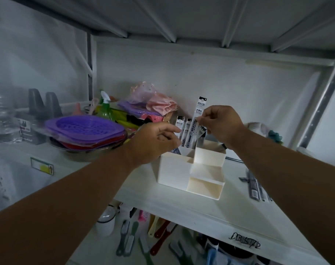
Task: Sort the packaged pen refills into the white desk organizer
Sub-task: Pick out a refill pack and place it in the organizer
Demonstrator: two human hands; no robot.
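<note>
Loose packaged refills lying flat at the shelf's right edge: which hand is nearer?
Right. The right hand is above and left of the loose packaged refills; the left hand is farther left, beyond the white desk organizer.

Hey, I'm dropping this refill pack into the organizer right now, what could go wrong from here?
1. The right hand pinches the tall refill pack only at its edge, so it may slip or tilt on the way down.
2. The packs already standing in the back compartment of the white organizer crowd the opening; the new one may snag on them.
3. More packs lie near the shelf's right edge, where the right forearm could knock them off.
</note>
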